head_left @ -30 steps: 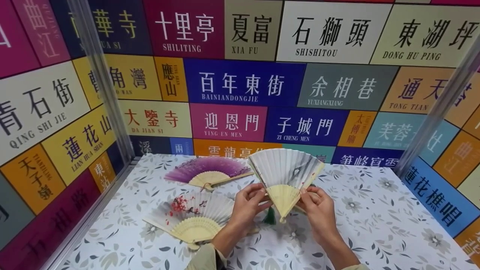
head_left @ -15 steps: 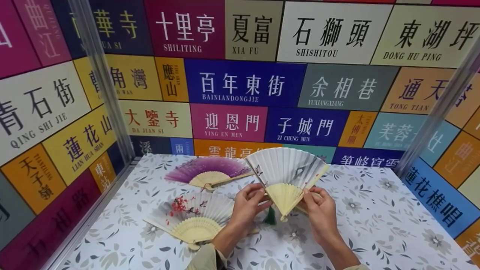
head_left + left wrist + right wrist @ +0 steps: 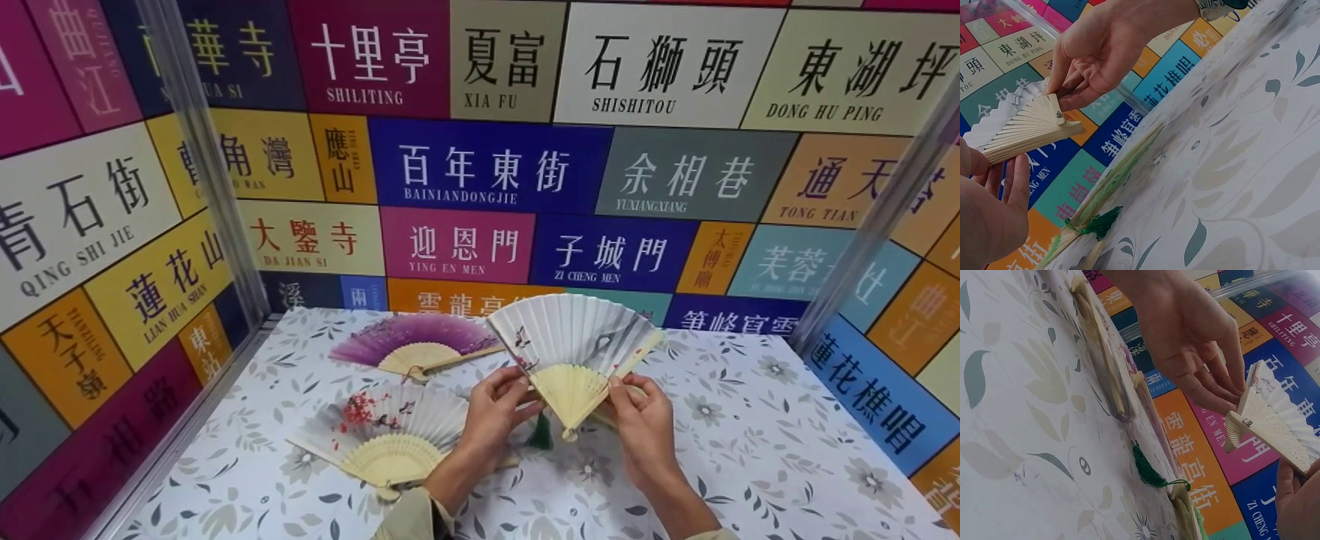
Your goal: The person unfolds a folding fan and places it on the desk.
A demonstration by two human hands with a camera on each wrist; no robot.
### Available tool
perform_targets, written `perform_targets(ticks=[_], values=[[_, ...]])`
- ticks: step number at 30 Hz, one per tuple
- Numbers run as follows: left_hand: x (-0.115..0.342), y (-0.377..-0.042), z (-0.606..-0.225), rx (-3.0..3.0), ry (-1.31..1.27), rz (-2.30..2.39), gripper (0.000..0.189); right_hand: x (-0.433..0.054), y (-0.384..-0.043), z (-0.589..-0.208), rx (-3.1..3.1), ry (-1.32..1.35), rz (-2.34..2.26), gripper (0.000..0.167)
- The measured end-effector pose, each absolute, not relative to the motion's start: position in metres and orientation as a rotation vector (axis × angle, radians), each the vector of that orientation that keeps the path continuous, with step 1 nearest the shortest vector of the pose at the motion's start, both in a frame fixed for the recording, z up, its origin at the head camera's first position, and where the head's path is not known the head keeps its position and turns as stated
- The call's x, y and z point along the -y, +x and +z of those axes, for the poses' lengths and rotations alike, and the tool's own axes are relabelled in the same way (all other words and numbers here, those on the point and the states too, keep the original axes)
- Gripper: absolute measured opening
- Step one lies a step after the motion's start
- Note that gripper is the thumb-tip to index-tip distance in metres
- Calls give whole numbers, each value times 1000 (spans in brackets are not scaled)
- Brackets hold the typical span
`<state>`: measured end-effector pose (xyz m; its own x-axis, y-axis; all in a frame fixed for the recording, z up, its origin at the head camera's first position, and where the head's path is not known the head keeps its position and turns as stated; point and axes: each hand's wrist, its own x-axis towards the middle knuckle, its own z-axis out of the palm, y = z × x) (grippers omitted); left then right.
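Note:
A partly spread folding fan (image 3: 576, 337), white with grey and red painting and pale wooden ribs, is held up above the table between both hands. My left hand (image 3: 496, 412) pinches its left edge near the ribs. On the opposite edge, my right hand (image 3: 641, 420) pinches the outer rib between thumb and fingers. Both pinches also show in the left wrist view, where the ribs (image 3: 1033, 126) fan out from the pivot. Behind the held fan, a green fan (image 3: 1123, 174) with a green tassel (image 3: 540, 433) lies on the table, mostly hidden in the head view.
A purple fan (image 3: 420, 341) lies spread at the back left. Nearer, a white fan with red blossoms (image 3: 397, 435) lies spread, partly behind the left forearm. The table (image 3: 780, 450) has a floral cloth. Walls with coloured name panels (image 3: 491, 165) stand around it.
The held fan has spread a little wider, showing more of its painted leaf. My right hand has shifted slightly to the right; the left hand has barely moved.

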<state>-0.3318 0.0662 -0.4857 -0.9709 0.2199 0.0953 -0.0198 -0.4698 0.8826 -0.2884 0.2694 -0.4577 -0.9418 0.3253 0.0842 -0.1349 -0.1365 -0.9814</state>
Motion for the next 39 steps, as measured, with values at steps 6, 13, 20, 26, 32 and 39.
perform_targets(ticks=[6, 13, 20, 26, 32, 39], values=[[-67, -331, -485, -1530, 278, 2570, 29, -269, -289, -458, 1829, -198, 2142, 25], [-67, -331, -485, -1524, 271, 2578, 28, -269, -290, -458, 1825, -210, 2142, 24], [-67, -332, -485, -1527, 255, 2590, 27, -269, -289, -457, 1818, -243, 2141, 24], [-68, -332, -485, -1526, 240, 2595, 27, -270, -289, -459, 1801, -231, 2145, 25], [-68, -333, -486, -1517, 220, 2602, 27, -270, -288, -459, 1813, -253, 2131, 26], [-68, -334, -486, -1505, 196, 2604, 27, -271, -290, -459, 1801, -282, 2126, 21]])
